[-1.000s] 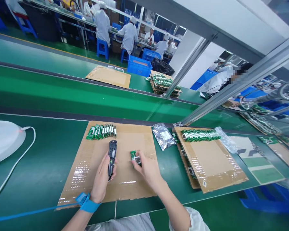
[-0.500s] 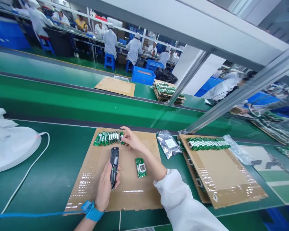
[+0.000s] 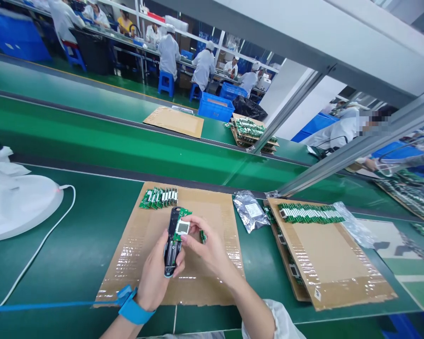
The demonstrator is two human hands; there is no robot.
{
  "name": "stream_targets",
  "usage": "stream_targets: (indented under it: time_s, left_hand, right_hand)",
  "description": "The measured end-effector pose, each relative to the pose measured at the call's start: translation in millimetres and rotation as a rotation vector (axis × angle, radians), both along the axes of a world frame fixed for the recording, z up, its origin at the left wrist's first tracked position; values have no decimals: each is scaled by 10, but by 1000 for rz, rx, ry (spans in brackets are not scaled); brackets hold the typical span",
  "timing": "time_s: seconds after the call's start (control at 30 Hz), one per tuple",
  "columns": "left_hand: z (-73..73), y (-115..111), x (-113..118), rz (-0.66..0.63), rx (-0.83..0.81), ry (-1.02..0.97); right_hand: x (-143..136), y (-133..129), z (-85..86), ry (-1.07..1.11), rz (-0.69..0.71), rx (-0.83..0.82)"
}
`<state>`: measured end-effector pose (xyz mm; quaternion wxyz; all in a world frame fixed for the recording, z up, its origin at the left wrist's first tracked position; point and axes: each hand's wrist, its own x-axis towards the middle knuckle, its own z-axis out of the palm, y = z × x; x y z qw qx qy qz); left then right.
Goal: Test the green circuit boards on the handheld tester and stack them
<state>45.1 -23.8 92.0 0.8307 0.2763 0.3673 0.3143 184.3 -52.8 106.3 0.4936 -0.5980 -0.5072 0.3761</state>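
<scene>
Left hand (image 3: 156, 278) clamped round slim black plastic housing (image 3: 172, 242), right hand (image 3: 207, 247) pinching small green circuit board (image 3: 181, 227) — light, stiff, probably fragile, best held by edges.

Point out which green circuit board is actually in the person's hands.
The board with the square white-framed part, pinched by the right hand against the black housing in the left hand. The other boards lie in a row on the cardboard.

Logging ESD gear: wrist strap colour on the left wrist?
Blue wrist strap with a blue cord, clearest in the head view.
</scene>
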Motion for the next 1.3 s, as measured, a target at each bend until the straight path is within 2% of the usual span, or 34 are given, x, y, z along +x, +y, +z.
stream_targets:
  time_s: [0.23, 0.57, 0.8, 1.0, 1.3]
  left_hand:
    - [105, -47, 28, -35, 8, 40]
    - [123, -81, 19, -28, 31, 59]
    - [148, -75, 25, -51, 29, 42]
    - [146, -107, 10, -43, 82, 56]
    - [200, -147, 10, -11, 45, 33]
  right_hand:
    - [-60, 5, 63, -156, -36, 79]
    - [-51, -32, 107, -201, -66, 134]
    - [-40, -38, 152, -262, -19, 132]
    - [-43, -40, 153, -201, -30, 94]
    - [-67, -84, 205, -167, -25, 81]
